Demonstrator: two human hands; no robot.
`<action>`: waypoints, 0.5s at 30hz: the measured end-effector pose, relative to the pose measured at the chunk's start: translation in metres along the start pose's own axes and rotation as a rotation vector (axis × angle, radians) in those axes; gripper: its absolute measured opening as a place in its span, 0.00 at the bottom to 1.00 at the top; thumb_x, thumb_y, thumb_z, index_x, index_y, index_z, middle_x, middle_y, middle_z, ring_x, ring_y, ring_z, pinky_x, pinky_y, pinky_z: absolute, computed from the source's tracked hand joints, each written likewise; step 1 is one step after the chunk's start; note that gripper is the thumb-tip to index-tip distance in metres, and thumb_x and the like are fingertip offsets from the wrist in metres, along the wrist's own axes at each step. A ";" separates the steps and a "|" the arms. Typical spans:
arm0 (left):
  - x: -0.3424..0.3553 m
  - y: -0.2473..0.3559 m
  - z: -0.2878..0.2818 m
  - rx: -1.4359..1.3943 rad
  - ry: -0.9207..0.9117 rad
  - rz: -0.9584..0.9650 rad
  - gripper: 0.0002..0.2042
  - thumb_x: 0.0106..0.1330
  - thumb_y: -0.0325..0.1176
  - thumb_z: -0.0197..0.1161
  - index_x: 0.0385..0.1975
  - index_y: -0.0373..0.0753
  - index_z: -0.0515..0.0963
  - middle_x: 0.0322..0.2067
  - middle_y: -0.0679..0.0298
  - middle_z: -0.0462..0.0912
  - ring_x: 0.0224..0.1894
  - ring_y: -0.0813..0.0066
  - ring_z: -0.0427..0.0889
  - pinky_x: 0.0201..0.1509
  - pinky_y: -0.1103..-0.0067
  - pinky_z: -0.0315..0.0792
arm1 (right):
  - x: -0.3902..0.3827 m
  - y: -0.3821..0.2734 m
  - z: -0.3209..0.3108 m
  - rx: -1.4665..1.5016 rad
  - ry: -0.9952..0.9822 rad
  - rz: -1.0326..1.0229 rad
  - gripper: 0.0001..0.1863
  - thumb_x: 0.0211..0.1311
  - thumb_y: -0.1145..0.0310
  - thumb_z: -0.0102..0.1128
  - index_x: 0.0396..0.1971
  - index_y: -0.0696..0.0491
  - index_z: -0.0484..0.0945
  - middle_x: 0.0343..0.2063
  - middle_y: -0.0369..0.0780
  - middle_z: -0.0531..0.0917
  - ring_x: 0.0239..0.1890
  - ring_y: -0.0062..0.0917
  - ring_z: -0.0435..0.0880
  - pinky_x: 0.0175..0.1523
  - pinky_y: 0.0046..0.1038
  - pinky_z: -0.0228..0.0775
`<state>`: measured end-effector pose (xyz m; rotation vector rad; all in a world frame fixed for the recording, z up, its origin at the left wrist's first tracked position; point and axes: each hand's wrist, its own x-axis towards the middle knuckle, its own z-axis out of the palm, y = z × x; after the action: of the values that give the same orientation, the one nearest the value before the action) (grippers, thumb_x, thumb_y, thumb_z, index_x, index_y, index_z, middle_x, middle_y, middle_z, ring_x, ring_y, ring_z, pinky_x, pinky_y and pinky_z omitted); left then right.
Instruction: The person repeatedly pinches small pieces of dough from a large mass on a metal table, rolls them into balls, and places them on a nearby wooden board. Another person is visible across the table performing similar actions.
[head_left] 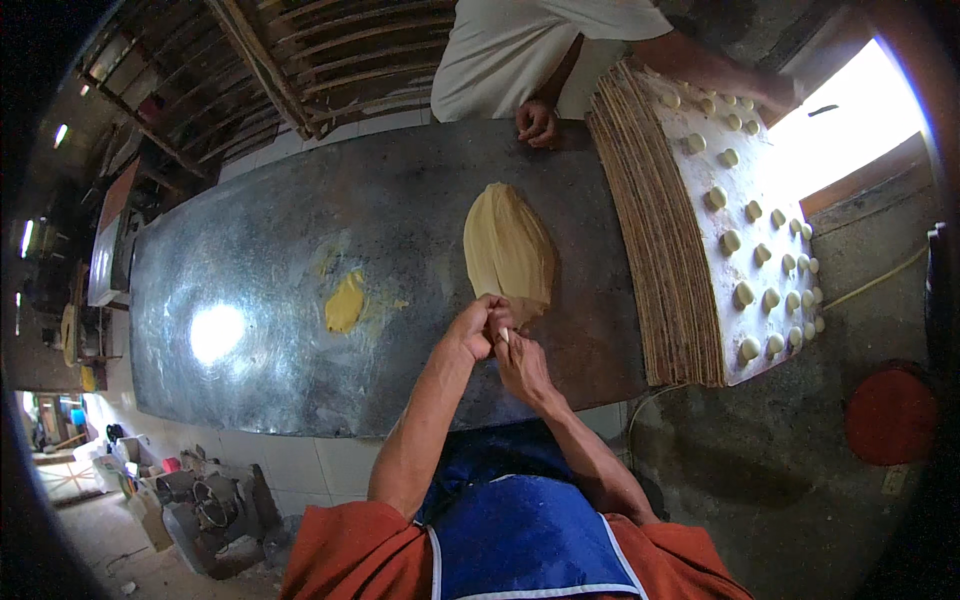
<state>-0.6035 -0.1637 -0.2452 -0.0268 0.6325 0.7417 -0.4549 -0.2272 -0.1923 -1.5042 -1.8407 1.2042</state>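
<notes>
A long, pale yellow mound of dough (508, 245) lies on the dark metal table, with creases running down its length. At its near end my left hand (478, 326) is closed, its fingers curled against the tip of the dough. My right hand (522, 364) is just beside it, thumb and fingers pinched together. A small pale bit of dough shows between the two hands. The fingers cover most of what they grip. Left of the mound, a smear of soft yellow fat (345, 303) sticks to the tabletop.
The metal table (250, 270) spans the middle. At its right stands a tall stack of boards (655, 230), the top one bearing several small round dough balls (731, 241). Across the table, another person's hand (537, 124) rests at the edge. A red round stool (890, 412) stands right.
</notes>
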 end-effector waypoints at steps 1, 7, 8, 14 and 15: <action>0.003 -0.003 -0.005 -0.097 -0.182 -0.040 0.10 0.74 0.39 0.53 0.38 0.41 0.78 0.30 0.64 0.80 0.29 0.72 0.78 0.36 0.76 0.74 | -0.007 -0.006 -0.010 -0.011 -0.092 -0.057 0.17 0.75 0.59 0.46 0.38 0.59 0.75 0.29 0.58 0.78 0.35 0.51 0.81 0.40 0.46 0.71; -0.016 -0.039 -0.023 0.445 0.384 0.348 0.15 0.76 0.43 0.50 0.44 0.40 0.79 0.31 0.60 0.80 0.30 0.73 0.77 0.33 0.72 0.72 | 0.024 -0.046 -0.037 0.916 -0.395 -0.276 0.22 0.70 0.66 0.60 0.61 0.57 0.72 0.43 0.43 0.85 0.45 0.33 0.84 0.52 0.35 0.75; -0.022 -0.042 -0.022 0.652 0.283 0.549 0.19 0.78 0.46 0.47 0.46 0.37 0.79 0.34 0.55 0.81 0.35 0.69 0.80 0.38 0.65 0.74 | 0.043 -0.051 -0.032 0.975 -0.310 -0.262 0.24 0.68 0.67 0.63 0.61 0.57 0.73 0.44 0.42 0.85 0.47 0.31 0.83 0.55 0.34 0.75; -0.065 -0.047 0.015 1.579 0.530 0.546 0.18 0.73 0.43 0.53 0.37 0.30 0.73 0.28 0.40 0.79 0.33 0.38 0.82 0.33 0.55 0.72 | 0.131 -0.039 0.019 0.752 -0.884 -0.179 0.16 0.68 0.68 0.65 0.53 0.57 0.80 0.46 0.41 0.85 0.49 0.27 0.83 0.55 0.31 0.76; -0.075 -0.048 0.025 1.748 0.457 0.519 0.15 0.71 0.39 0.54 0.35 0.30 0.74 0.27 0.40 0.80 0.36 0.36 0.82 0.34 0.54 0.72 | 0.133 -0.032 0.023 0.698 -0.988 -0.061 0.15 0.69 0.69 0.64 0.53 0.57 0.80 0.46 0.41 0.85 0.49 0.27 0.83 0.55 0.31 0.76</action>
<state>-0.6016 -0.2404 -0.1934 1.6596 1.5821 0.4487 -0.5279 -0.1100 -0.1983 -0.4511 -1.5989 2.4872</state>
